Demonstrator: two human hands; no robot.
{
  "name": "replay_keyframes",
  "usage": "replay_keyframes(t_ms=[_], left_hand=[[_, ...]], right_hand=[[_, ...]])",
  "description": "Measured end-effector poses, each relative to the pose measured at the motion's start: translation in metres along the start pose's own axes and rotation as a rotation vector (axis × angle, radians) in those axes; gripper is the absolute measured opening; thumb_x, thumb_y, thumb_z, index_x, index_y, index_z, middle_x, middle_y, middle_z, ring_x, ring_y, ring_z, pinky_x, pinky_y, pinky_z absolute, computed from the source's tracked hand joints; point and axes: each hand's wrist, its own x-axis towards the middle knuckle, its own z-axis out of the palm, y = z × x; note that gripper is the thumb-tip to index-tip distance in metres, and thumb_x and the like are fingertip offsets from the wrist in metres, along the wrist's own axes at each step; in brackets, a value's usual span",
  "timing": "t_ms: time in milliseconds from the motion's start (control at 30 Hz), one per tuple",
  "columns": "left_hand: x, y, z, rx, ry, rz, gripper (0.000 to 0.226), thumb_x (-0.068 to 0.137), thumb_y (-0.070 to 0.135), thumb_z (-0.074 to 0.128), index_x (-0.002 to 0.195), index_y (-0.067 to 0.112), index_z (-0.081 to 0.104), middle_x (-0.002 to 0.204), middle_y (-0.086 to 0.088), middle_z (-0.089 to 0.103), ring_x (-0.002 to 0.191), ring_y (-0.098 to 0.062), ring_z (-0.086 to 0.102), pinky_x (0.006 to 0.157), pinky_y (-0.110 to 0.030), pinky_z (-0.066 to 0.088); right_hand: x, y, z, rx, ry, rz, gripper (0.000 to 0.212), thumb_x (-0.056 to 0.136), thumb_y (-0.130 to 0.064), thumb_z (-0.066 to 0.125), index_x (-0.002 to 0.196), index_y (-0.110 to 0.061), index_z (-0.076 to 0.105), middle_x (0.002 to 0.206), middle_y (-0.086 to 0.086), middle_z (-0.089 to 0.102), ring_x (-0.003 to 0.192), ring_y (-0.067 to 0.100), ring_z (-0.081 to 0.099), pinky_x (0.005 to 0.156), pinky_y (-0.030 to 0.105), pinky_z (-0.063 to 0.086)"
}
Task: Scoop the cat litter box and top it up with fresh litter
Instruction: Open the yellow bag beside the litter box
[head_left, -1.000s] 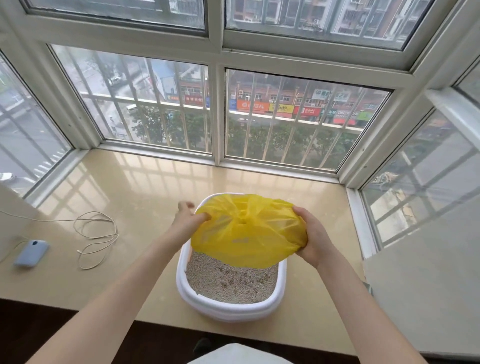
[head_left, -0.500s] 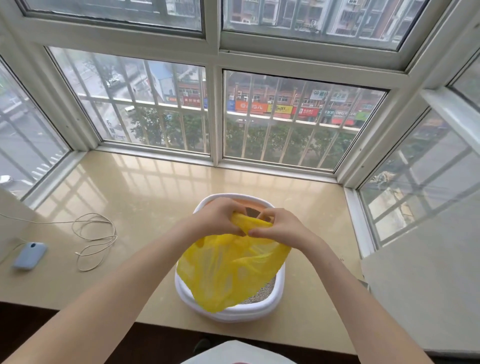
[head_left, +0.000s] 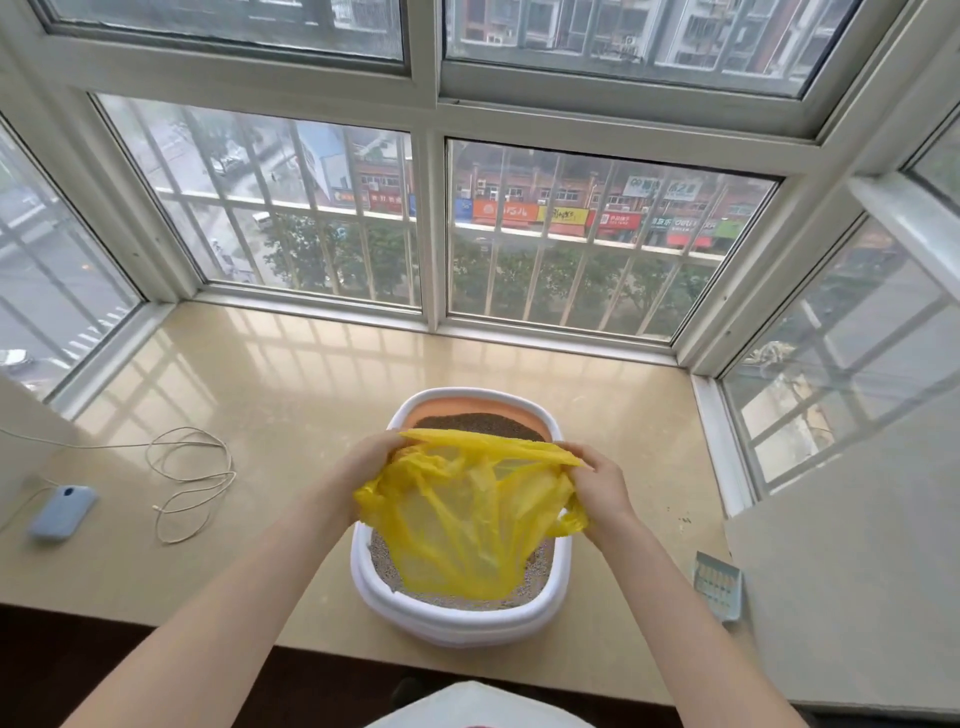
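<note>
left hand (head_left: 373, 464) and right hand (head_left: 597, 480) each pinch the bag (head_left: 467, 525) rim | bag hangs over litter box (head_left: 457, 618) on surface (head_left: 291, 395) | thin, light, floppy, probably slippery: hold the rim edges

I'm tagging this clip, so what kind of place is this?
Likely a bay-window ledge in an upper-floor flat: barred windows overlook a shop street, a litter box sits on the stone sill, and a charging cable lies nearby.

Yellow bag (head_left: 467, 525), white litter box (head_left: 457, 621), beige sill (head_left: 291, 395).
</note>
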Motion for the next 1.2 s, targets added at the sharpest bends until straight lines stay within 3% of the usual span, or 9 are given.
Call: replay_keyframes(t_ms=[167,267,367,500,700,833,933,1067,1200], left_hand=[[-0.005,0.012,-0.020,0.288,-0.286,0.105,0.034,0.063,0.011,0.071,0.091,0.018,0.053,0.080,-0.007,0.059,0.066,-0.020,0.057,0.054,-0.029,0.050],[-0.004,0.014,-0.023,0.376,0.022,0.259,0.026,0.066,0.005,0.063,0.068,0.022,0.043,0.063,0.001,0.048,0.052,-0.013,0.044,0.042,-0.021,0.036],[0.003,0.017,-0.030,0.113,0.148,0.304,0.040,0.080,-0.010,0.048,0.065,0.023,0.033,0.063,-0.001,0.032,0.051,-0.014,0.033,0.040,-0.021,0.027],[-0.005,0.016,-0.025,0.172,0.089,0.240,0.044,0.087,-0.013,0.035,0.062,0.019,0.051,0.058,-0.003,0.042,0.047,-0.014,0.041,0.038,-0.016,0.031],[-0.016,0.015,-0.014,0.877,-0.020,0.194,0.024,0.058,0.016,0.051,0.051,0.028,0.071,0.075,0.006,0.042,0.064,-0.009,0.046,0.055,-0.018,0.037],[-0.013,0.010,-0.005,1.405,0.119,0.266,0.023,0.085,0.021,0.053,0.090,0.038,0.069,0.084,0.007,0.038,0.077,-0.017,0.053,0.057,-0.025,0.035],[-0.008,0.012,-0.007,1.471,0.233,0.323,0.039,0.092,0.028,0.049,0.130,0.037,0.050,0.095,0.001,0.037,0.081,-0.025,0.052,0.064,-0.030,0.036],[-0.005,0.013,0.006,1.627,0.283,0.410,0.044,0.094,0.034,0.050,0.137,0.028,0.041,0.111,-0.010,0.044,0.087,-0.037,0.060,0.067,-0.035,0.041],[-0.003,-0.001,0.007,1.467,0.157,0.348,0.047,0.090,0.037,0.057,0.135,0.029,0.045,0.103,-0.006,0.062,0.094,-0.028,0.059,0.074,-0.033,0.046]], right_hand=[[-0.004,-0.008,-0.021,0.450,-0.474,0.221,0.032,0.074,-0.020,0.070,0.105,-0.010,0.072,0.097,0.012,0.071,0.083,0.022,0.069,0.070,0.029,0.057],[-0.001,-0.011,-0.035,0.437,-0.636,0.241,0.054,0.071,-0.020,0.075,0.123,-0.015,0.064,0.103,0.017,0.068,0.088,0.030,0.068,0.079,0.041,0.056],[-0.003,-0.015,-0.042,0.335,-0.730,0.206,0.054,0.068,-0.020,0.077,0.120,-0.019,0.062,0.092,0.016,0.063,0.079,0.029,0.064,0.071,0.037,0.055],[-0.007,-0.022,-0.034,-0.223,-0.600,0.076,0.020,0.072,-0.021,0.069,0.090,-0.016,0.075,0.091,0.008,0.065,0.076,0.018,0.063,0.065,0.026,0.054],[0.008,-0.014,-0.030,-0.377,-0.419,-0.040,0.067,0.062,-0.027,0.076,0.127,-0.032,0.059,0.125,0.000,0.063,0.100,0.011,0.064,0.082,0.023,0.052],[0.009,-0.001,-0.016,-0.620,-0.375,-0.049,0.070,0.076,-0.037,0.077,0.138,-0.037,0.045,0.132,-0.006,0.053,0.116,0.012,0.054,0.097,0.028,0.044],[0.001,0.002,-0.007,-0.887,-0.357,-0.121,0.056,0.082,-0.038,0.070,0.134,-0.039,0.049,0.135,-0.006,0.055,0.115,0.010,0.053,0.095,0.023,0.042],[-0.012,-0.005,-0.003,-1.229,-0.582,-0.007,0.076,0.082,-0.048,0.062,0.146,-0.044,0.022,0.128,-0.001,0.058,0.111,0.018,0.055,0.087,0.027,0.044],[-0.001,-0.008,-0.008,-1.248,-0.280,-0.159,0.071,0.081,-0.045,0.061,0.144,-0.041,0.028,0.109,0.004,0.065,0.099,0.024,0.060,0.083,0.033,0.050]])
